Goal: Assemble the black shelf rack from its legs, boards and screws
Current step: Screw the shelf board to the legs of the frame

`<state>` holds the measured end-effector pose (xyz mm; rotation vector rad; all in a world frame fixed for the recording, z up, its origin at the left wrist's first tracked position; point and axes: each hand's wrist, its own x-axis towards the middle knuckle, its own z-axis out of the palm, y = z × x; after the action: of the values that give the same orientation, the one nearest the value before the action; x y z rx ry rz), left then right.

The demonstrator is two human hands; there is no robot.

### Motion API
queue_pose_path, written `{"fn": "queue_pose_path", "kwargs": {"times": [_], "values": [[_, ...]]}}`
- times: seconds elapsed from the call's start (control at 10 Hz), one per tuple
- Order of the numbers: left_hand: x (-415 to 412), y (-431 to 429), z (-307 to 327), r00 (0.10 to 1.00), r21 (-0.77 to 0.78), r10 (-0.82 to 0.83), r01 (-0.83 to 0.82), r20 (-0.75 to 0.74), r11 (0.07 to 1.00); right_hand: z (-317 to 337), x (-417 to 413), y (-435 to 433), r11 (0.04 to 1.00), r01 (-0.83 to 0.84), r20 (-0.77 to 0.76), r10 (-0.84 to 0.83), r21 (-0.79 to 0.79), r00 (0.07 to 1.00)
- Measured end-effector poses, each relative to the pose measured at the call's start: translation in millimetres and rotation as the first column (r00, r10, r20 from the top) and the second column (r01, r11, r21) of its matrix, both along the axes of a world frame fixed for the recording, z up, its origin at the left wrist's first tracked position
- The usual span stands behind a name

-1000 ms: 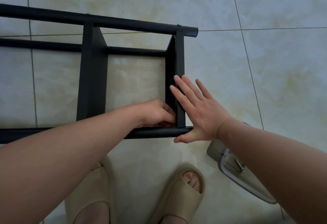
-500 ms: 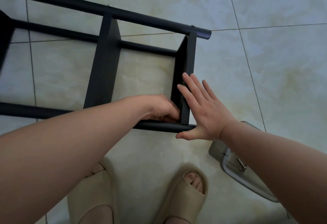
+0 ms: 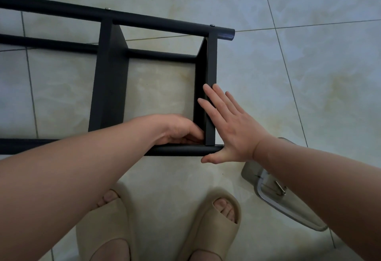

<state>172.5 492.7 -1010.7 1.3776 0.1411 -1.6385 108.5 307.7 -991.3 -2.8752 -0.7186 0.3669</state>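
The black shelf rack lies on its side on the tile floor. Its far leg [image 3: 144,18] and near leg [image 3: 181,150] run left to right, with a middle board [image 3: 109,87] and an end board [image 3: 210,75] between them. My left hand [image 3: 177,131] is curled inside the corner where the end board meets the near leg; what its fingers hold is hidden. My right hand [image 3: 233,131] lies flat with fingers spread against the outer face of the end board, thumb under the near leg's tip.
A grey tray [image 3: 288,205] with small metal hardware [image 3: 280,187] lies on the floor at the right, partly under my right forearm. My feet in beige slippers [image 3: 107,225] stand just below the rack. Pale tile floor surrounds it.
The rack looked tilted half a second ago and now sits nearly level again in view. Both hands stay at the same corner, in the same poses.
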Motion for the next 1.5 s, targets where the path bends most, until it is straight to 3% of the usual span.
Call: {"fn": "queue_pose_path", "kwargs": {"times": [0.9, 1.1, 1.3, 1.5], "values": [[0.0, -0.3, -5.7, 0.999, 0.014, 0.029, -0.029, -0.031, 0.999, 1.2, 0.9, 0.1, 0.999, -0.011, 0.005, 0.011, -0.049, 1.000], [0.0, 1.2, -9.2, 0.998, -0.019, 0.016, -0.014, 0.065, 1.000, 2.4, 1.2, 0.4, 0.999, -0.007, -0.003, 0.007, -0.044, 1.000], [0.7, 2.9, -7.5, 0.999, -0.032, 0.027, -0.028, -0.030, 0.999, 2.9, 1.2, 0.5, 0.998, -0.009, -0.008, 0.008, -0.059, 1.000], [-0.1, 1.3, -6.6, 0.996, -0.036, 0.001, 0.002, 0.084, 0.999, 2.2, 1.0, 0.1, 0.999, -0.009, 0.003, 0.009, -0.050, 1.000]]}}
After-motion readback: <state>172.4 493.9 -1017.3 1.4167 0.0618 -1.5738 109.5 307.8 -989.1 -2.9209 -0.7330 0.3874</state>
